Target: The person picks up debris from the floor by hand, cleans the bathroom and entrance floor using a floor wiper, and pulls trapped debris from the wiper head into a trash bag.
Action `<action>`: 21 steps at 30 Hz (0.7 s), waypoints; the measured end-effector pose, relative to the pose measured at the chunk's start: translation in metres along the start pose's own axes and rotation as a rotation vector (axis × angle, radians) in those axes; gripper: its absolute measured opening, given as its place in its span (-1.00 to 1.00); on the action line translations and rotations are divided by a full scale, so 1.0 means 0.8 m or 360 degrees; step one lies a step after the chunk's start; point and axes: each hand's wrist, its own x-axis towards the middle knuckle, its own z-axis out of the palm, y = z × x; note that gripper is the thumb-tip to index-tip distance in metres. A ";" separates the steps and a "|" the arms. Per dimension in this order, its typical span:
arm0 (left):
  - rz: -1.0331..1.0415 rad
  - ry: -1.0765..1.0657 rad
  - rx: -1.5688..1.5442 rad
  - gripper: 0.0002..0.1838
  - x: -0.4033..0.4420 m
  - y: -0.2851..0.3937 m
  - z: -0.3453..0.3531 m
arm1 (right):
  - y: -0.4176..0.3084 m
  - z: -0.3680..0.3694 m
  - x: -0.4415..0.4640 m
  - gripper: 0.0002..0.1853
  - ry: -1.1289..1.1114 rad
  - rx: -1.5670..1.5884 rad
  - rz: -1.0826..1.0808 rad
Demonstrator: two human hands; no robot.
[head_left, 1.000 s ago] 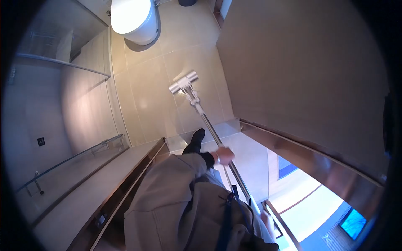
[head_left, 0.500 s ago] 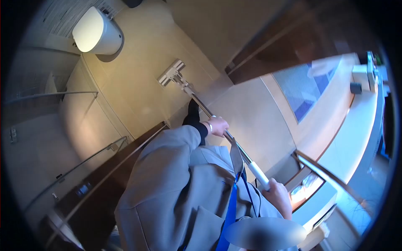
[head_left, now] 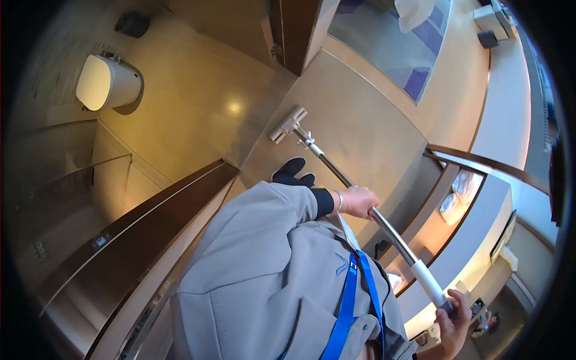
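Observation:
The mop-like floor tool has a flat, pale head [head_left: 288, 124] resting on the tiles near the doorway line, and its metal pole [head_left: 393, 234] slants down to the right. My left hand [head_left: 359, 201], with a bracelet at the wrist, is wrapped round the middle of the pole. At the pole's upper end, below a white section, my right hand [head_left: 455, 318] grips the dark end of the handle, some fingers partly lifted. Beside the pole my dark shoes [head_left: 292, 167] stand on the floor.
A toilet [head_left: 108, 83] and a dark bin [head_left: 132, 24] are at the upper left. A dark door frame [head_left: 297, 36] stands at the top, a brown-edged wall [head_left: 144, 222] at the lower left. To the right are a patterned rug [head_left: 384, 57] and a lit shelf [head_left: 447, 222].
The view has turned toward the room with the rug. The tool's head has come back from the bathroom floor to the doorway line. My right hand now shows more fully at the handle's end.

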 end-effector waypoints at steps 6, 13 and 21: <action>-0.0148 0.0450 0.0021 -0.78 0.003 -0.074 0.001 | 0.046 0.051 0.030 -0.53 0.0929 0.0761 -0.0554; -0.0315 0.0305 0.0134 -0.93 -0.013 -0.074 -0.012 | 0.050 0.105 0.076 -0.66 0.0367 0.1381 -0.1165; -0.0303 0.0144 0.0326 -0.86 0.007 -0.147 0.047 | 0.110 0.178 0.089 -0.75 0.0430 0.1688 -0.0778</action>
